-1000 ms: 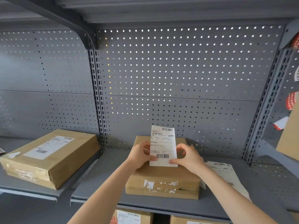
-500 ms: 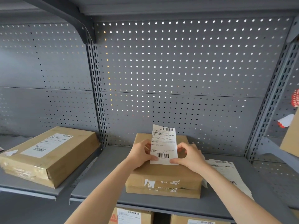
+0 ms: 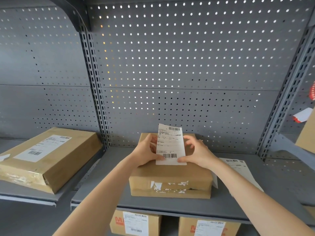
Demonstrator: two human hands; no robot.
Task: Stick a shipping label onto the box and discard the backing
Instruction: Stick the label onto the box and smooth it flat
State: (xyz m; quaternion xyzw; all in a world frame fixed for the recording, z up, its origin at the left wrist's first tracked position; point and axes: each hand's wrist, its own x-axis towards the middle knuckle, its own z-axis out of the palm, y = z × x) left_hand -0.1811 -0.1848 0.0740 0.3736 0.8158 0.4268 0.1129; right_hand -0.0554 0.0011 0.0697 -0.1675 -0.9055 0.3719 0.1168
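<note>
A brown cardboard box point(image 3: 170, 178) with torn white tape scraps on its front sits on the grey shelf point(image 3: 187, 206). Above its top I hold a white shipping label point(image 3: 170, 145) upright, barcodes at top and bottom. My left hand point(image 3: 146, 153) pinches the label's lower left edge, fingers behind the sheet. My right hand point(image 3: 196, 152) pinches the lower right corner. I cannot tell whether the backing is separated from the label.
More label sheets point(image 3: 238, 171) lie on the shelf right of the box. A labelled flat box point(image 3: 49, 157) rests on the left shelf. Two labelled cartons point(image 3: 136, 223) stand on the shelf below. A perforated back panel point(image 3: 179, 65) closes the rear.
Both hands keep the label upright over the box; the sheet tilts slightly and my fingers shift along its lower edge. The view has dipped a little.
</note>
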